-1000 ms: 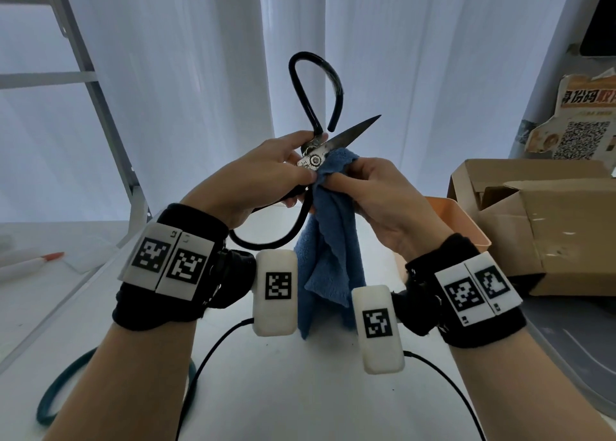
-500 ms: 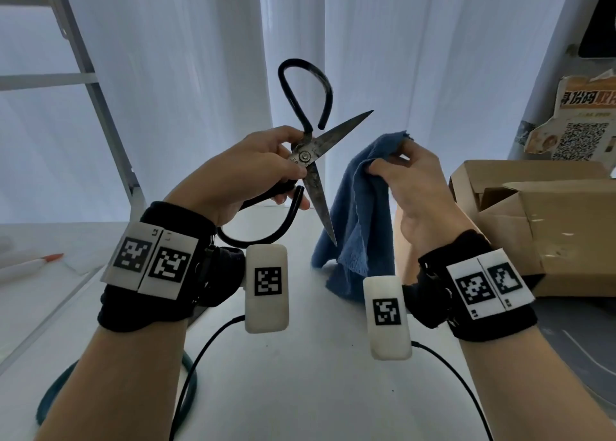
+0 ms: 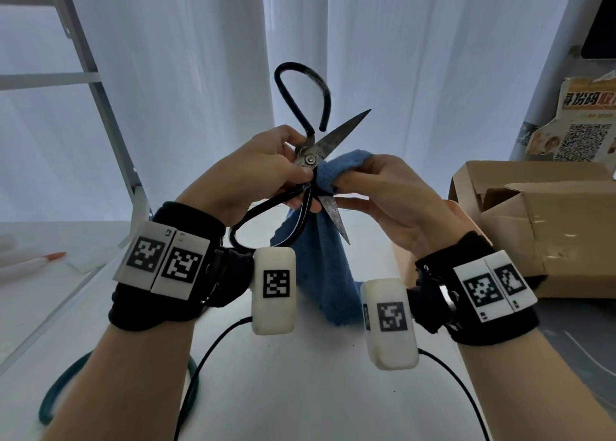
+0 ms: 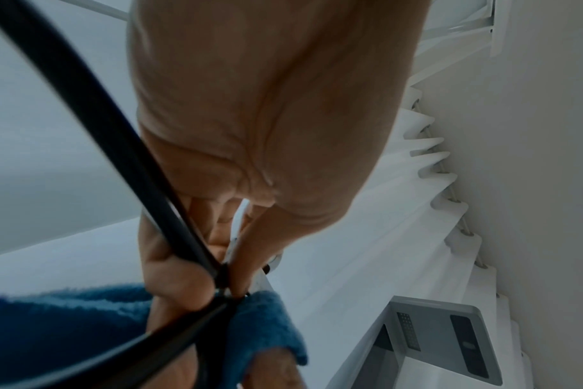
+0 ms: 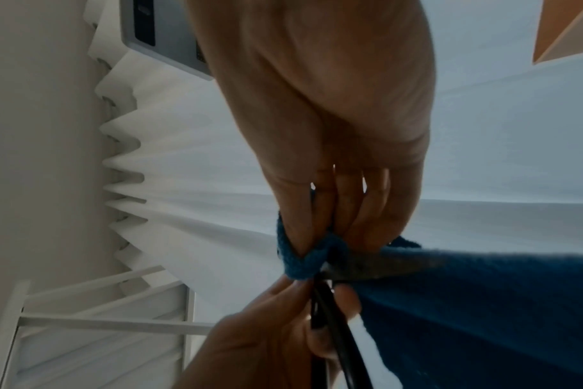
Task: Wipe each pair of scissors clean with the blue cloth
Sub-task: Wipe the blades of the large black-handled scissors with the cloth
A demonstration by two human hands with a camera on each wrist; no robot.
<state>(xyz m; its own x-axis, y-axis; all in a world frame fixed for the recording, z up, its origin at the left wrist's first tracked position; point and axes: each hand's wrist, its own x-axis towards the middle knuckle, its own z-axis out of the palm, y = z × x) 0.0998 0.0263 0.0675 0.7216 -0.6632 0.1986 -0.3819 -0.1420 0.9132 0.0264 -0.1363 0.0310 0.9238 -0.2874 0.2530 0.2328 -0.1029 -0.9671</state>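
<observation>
Pinching blue cloth [image 3: 336, 170] round scissors [image 3: 311, 160], seemingly.

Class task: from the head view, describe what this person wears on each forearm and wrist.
Bare forearms, no sleeves. The left wrist and right wrist each carry a black band with two white square-code tags, plus a white rounded module bearing a code marker. A thin black cable trails from each module.

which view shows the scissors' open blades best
The head view: the scissors show whole, blades spread, one wrapped near the pivot by the blue cloth. The left wrist view shows only black handles; the right wrist view shows a blurred blade against the cloth.
</observation>
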